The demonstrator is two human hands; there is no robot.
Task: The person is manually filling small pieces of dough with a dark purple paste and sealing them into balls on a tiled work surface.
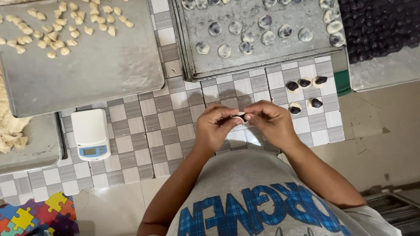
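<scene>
My left hand and my right hand meet over a grey-and-white checkered mat. Together they pinch one small pale dough piece with a dark filling between the fingertips. Just beyond my right hand, several open dough pieces topped with dark purple filling lie on the mat. Further back, a metal tray holds several closed dough balls with purple showing through.
A large metal tray at the left holds several small plain dough bits. A white kitchen scale sits below it. A mass of dough lies at the far left. Dark purple filling balls fill a tray at the top right.
</scene>
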